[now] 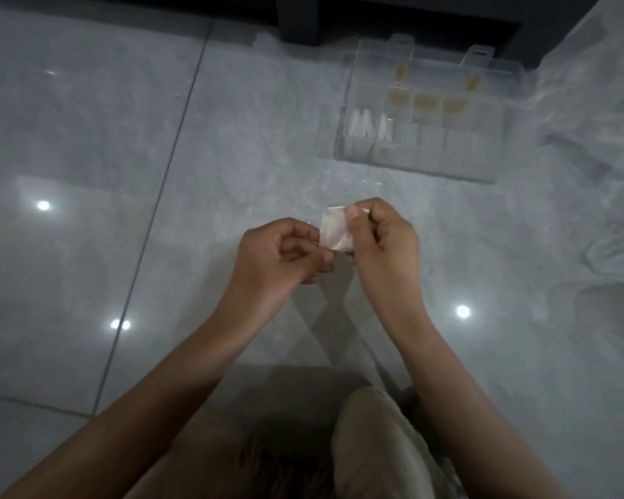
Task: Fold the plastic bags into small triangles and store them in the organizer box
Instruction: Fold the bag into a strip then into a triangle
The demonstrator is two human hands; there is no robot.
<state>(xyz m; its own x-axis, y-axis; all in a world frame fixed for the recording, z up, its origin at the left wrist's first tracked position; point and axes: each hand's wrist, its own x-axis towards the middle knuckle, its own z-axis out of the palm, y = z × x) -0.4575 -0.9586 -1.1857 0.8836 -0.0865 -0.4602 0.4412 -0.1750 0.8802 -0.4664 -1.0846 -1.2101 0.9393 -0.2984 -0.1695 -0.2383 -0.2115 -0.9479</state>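
small folded plastic bag (334,232) held above grey tile floor (87,138), mid-view. pinched on its right edge by right hand (384,243), thumb on top; pinched at near left corner by left hand (285,253), fingers curled. clear organizer box (418,153) on floor, far right, lid open, well apart from hands. white folded pcs (370,127) in its left compartments, yellowish ones (425,102) farther back. loose clear bags (598,102) at right edge.

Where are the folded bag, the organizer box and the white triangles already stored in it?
folded bag (335,230): head view, its shiny middle.
organizer box (418,164): head view, near wall.
white triangles (361,126): head view, middle of the cluster.
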